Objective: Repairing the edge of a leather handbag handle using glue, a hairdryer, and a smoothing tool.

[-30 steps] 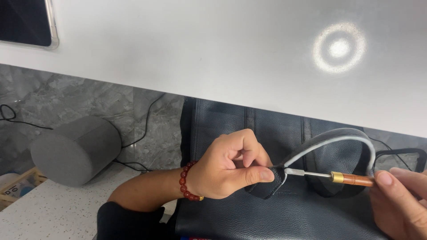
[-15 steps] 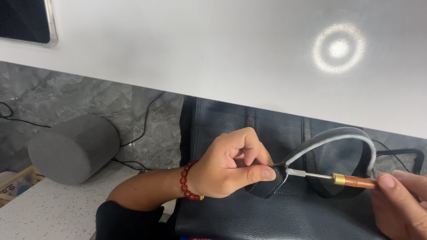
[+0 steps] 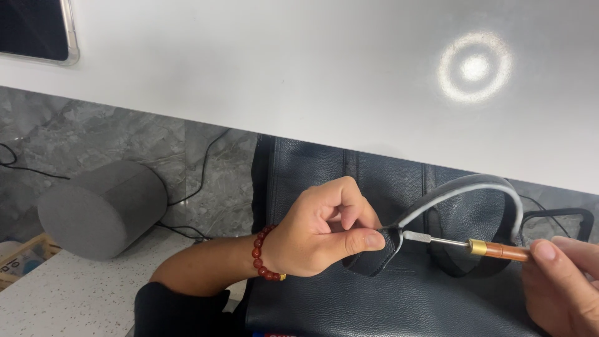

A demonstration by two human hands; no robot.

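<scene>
We pinch the base of the bag handle (image 3: 465, 190) between thumb and forefinger of our left hand (image 3: 318, 234), closed tight on the leather tab where the handle meets the black leather bag (image 3: 387, 306). Our right hand (image 3: 564, 284), at the three o'clock edge of the view, holds a thin tool (image 3: 465, 244) with a wooden grip, a brass collar and a flat metal tip; the fingers are closed around the wooden end. The metal tip touches the handle's edge just beside our left thumb. The handle arches up from there toward one o'clock, its pale grey edge turned to us, and comes down again near the tool's collar.

A red bead bracelet (image 3: 262, 254) sits on our left wrist. At nine o'clock from the bag lies a grey cylinder (image 3: 100, 209) on its side, well apart from our hands. Thin black cables (image 3: 199, 171) run across the grey marbled floor (image 3: 156, 137) behind it. At eight o'clock a speckled white counter (image 3: 68, 302) shows, with a wooden box (image 3: 19, 259) at its far edge. A white table top (image 3: 262, 68) fills the upper view, with a round glare spot (image 3: 475, 67) at one o'clock and a tablet (image 3: 34, 28) at eleven.
</scene>
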